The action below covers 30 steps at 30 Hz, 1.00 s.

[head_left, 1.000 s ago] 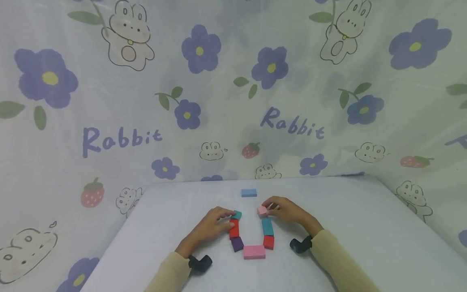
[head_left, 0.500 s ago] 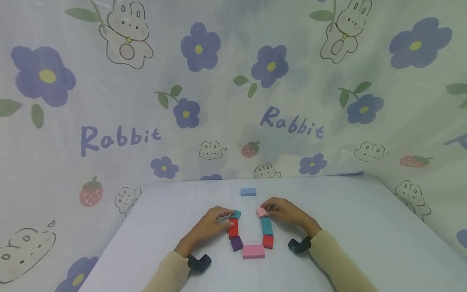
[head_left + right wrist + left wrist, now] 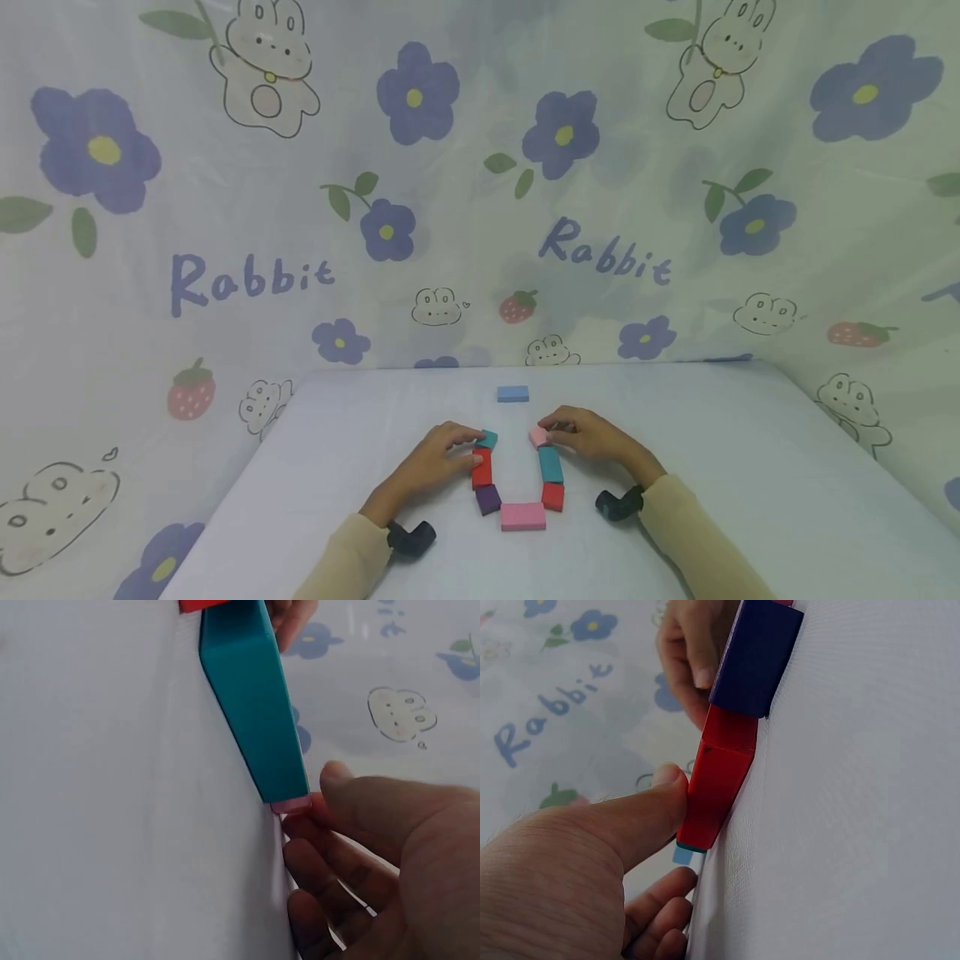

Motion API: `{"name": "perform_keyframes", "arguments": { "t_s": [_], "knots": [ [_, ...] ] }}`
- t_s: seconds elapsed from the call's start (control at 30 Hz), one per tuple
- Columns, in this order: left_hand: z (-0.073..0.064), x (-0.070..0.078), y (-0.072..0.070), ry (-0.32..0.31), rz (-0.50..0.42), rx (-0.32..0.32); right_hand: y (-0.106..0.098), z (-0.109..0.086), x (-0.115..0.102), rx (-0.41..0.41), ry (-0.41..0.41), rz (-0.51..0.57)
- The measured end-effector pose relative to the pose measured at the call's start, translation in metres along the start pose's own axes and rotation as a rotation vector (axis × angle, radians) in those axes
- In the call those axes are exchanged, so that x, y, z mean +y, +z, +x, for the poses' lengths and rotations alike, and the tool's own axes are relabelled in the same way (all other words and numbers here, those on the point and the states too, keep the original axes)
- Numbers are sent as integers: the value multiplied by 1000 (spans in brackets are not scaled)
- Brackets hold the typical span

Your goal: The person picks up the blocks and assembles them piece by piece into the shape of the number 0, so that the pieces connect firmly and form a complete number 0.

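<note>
In the head view, my right hand (image 3: pixel 588 433) pinches a small pink block (image 3: pixel 537 437) at the far end of the right-hand row. Just nearer lies a teal block (image 3: pixel 551 465), then a small red block (image 3: pixel 553 497). On the other side, my left hand (image 3: pixel 437 457) rests its thumb against a long red block (image 3: pixel 482 469), also seen in the left wrist view, while its index fingertip touches a small teal block (image 3: pixel 488 439). A purple block (image 3: pixel 488 500) and a long pink block (image 3: pixel 523 517) close the near end of this U shape.
A light blue block (image 3: pixel 513 394) lies alone farther back on the white table (image 3: pixel 675 400). Behind it hangs a curtain (image 3: pixel 465 183) printed with rabbits and flowers. Dark wrist-worn devices (image 3: pixel 411 540) sit under both forearms.
The small pink block in my right hand has come down slightly and now sits against the far end of the teal block. My left hand stays in place.
</note>
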<state>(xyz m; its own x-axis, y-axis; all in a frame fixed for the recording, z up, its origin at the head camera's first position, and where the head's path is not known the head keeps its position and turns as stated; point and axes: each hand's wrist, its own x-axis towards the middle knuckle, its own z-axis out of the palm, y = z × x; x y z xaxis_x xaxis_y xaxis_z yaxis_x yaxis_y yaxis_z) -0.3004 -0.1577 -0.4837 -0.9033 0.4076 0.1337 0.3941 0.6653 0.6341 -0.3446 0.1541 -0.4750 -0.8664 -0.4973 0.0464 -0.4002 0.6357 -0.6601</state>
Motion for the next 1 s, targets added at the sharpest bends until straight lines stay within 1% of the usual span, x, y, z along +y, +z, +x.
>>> {"name": "perform_keyframes", "arguments": {
  "t_s": [0.1,0.2,0.57,0.8,0.93,1.0],
  "knots": [
    [0,1,-1,8,-1,0,0,-1,0,9,-28,10],
    [-1,3,-2,13,-8,0,0,-1,-1,16,-32,19],
    [-1,-1,0,21,-7,-5,4,-2,3,37,22,21],
    [-1,-1,1,29,-2,-3,3,-1,2,31,32,28],
    [0,-2,1,40,0,7,3,-1,2,42,42,22],
    [-1,-1,2,33,-6,5,4,-2,4,41,43,18]
  ]
}}
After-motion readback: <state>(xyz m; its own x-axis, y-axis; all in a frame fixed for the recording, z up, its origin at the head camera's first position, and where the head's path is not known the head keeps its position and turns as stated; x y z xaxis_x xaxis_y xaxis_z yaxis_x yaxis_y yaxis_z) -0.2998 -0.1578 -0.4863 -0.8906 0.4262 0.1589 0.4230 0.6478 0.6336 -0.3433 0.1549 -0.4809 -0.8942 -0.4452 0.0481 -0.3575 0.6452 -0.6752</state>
